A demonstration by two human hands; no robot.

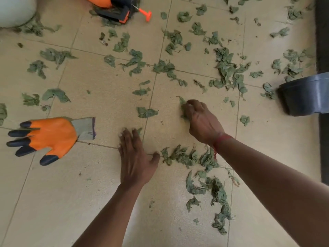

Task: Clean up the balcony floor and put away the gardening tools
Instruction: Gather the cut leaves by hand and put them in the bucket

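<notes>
Glove (53,134) left, pot (306,93) right — leaves (226,68) strewn between

Home balcony: beige tiled floor (99,90) strewn with wilted leaves (226,66), orange gardening glove (51,136), dark plastic pot (304,93).

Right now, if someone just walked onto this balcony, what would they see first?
Probably the bright orange glove with black tips, lying flat on the floor at the left. Next come the wilted green leaves scattered over nearly every tile. In the middle, two bare hands work among them: the left hand lies flat on the floor, while the right hand curls its fingers round some leaves.
</notes>
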